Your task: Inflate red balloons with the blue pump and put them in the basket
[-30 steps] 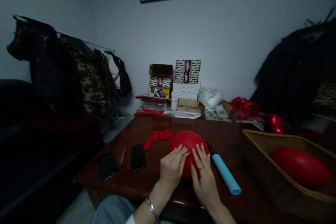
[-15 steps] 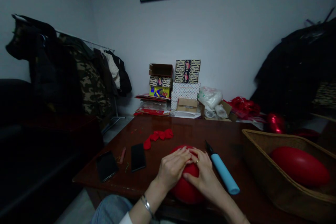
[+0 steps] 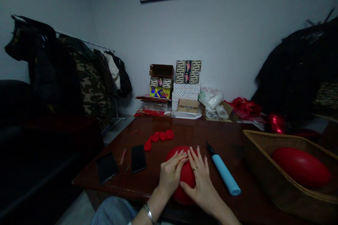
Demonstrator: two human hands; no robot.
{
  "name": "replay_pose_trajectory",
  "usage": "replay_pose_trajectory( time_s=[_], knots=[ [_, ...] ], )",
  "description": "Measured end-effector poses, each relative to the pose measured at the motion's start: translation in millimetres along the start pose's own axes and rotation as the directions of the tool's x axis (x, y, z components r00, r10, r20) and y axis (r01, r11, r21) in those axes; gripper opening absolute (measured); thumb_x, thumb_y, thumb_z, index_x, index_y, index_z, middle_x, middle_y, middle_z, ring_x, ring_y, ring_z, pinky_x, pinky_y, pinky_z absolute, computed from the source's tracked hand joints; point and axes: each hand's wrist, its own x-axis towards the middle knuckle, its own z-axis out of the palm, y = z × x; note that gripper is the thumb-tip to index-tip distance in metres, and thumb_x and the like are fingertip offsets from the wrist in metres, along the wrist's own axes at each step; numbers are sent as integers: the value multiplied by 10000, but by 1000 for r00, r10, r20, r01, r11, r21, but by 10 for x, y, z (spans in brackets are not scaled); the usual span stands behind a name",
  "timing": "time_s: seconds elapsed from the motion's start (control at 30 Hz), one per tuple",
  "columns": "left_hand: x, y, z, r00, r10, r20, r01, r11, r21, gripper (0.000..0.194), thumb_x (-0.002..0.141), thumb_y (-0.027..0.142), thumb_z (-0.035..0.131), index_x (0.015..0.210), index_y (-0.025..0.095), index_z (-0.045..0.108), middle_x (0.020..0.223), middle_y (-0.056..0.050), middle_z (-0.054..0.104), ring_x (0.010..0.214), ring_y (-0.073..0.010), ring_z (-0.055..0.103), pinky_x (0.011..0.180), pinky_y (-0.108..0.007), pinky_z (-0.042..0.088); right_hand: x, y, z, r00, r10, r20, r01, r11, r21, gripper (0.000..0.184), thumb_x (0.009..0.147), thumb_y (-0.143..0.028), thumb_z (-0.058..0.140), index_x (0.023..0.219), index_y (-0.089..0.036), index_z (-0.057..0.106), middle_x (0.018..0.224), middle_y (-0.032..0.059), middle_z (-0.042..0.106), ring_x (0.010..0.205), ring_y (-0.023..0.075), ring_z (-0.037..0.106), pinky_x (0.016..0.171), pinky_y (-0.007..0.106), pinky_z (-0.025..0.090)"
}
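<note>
1. Hanging on a rack at ten o'clock, with the red balloon [image 3: 188, 175] as the dial's middle and twelve straight ahead, are dark coats and a camouflage jacket [image 3: 89, 84].
2. Around nine, near the edge of the brown bench [image 3: 142, 182], I see a black phone [image 3: 107, 167], and just beside it a small reddish stick [image 3: 123, 156].
3. A second black phone [image 3: 138, 158] lies between nine and ten, nearer the balloon.
4. Toward eleven, a crumpled red strip [image 3: 162, 136] curves across the wood.
5. The left hand [image 3: 170, 175] sits on the balloon's left, fingers bent, thumb and fingertips close together at the top; whether they pinch the rubber, I cannot tell.
6. That balloon rests at the bench's near edge, partly hidden beneath both hands, with stacked boxes [image 3: 186, 93] beyond at twelve.
7. The right hand [image 3: 199, 179] lies open on it, fingers stretched toward twelve, a ring [image 3: 195, 168] on one.
8. At three is a blue pump [image 3: 225, 174], its black nozzle pointing toward eleven.
9. Farther out at three, a wicker basket [image 3: 264, 175] holds another red balloon [image 3: 301, 167].
</note>
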Motion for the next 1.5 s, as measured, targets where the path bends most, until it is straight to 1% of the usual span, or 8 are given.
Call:
replay_pose_trajectory(
  time_s=[0.2,0.4,0.53,0.63,0.7,0.93,1.27,1.5],
  knots=[
    [44,-1,-85,997,-10,71,10,1000,2,220,847,158,523,1005,215,666,992,-14,700,950,-173,641,915,-344,497,121,25,19,997,61,42,-58,997,-56,838,668,-364,649,1390,-268,233,1449,79,285,1352,270,139,1056,567,98],
    [157,-78,-191,978,115,172,-118,993,10,236,860,163,502,1036,217,649,1055,-32,679,1073,-210,572,999,-456,404,238,-56,-130,978,29,206,-91,950,300,1126,649,-301,668,1390,-230,-177,1469,142,207,1342,227,184,1066,514,121],
    [168,-134,-225,959,85,270,-97,995,32,215,861,163,494,973,235,664,986,-6,702,1027,-193,603,987,-446,413,262,-66,-150,966,3,257,-115,899,422,1204,612,-330,719,1369,-251,-214,1474,149,185,1335,232,204,1056,499,173],
    [157,-221,-267,958,57,282,-85,992,89,195,857,168,502,938,228,669,957,-1,709,993,-187,622,987,-450,408,274,101,-167,965,26,261,-122,925,359,1075,633,-425,708,1415,-289,-18,1475,113,200,1330,241,214,1047,488,212],
    [155,-287,-299,962,42,271,-77,990,119,197,859,174,499,942,228,670,958,1,709,975,-181,631,979,-445,417,296,306,-181,985,116,125,-147,948,281,752,776,-457,565,1403,-314,176,1438,72,311,1312,201,269,1035,447,262],
    [158,-355,-332,968,45,247,-80,987,138,220,873,188,475,956,242,672,967,10,707,978,-172,629,979,-429,420,205,1026,17,952,285,-110,-279,958,70,447,860,-410,390,1246,-206,486,1355,117,435,1345,246,169,1038,587,103],
    [129,-387,-374,965,1,262,-36,991,129,212,877,213,473,960,231,668,986,1,702,1007,-181,615,986,-428,418,-172,1308,446,970,244,1,-239,951,-196,341,833,-313,425,1080,-186,624,1264,115,531,1314,280,260,1027,574,156],
    [143,-387,-366,964,-13,264,-21,992,124,213,874,212,475,958,228,669,980,2,703,995,-183,621,982,-426,425,-133,1317,570,963,261,70,-228,923,-309,292,845,-275,420,1034,-265,642,1254,67,547,1287,281,316,999,634,47]
  ],
)
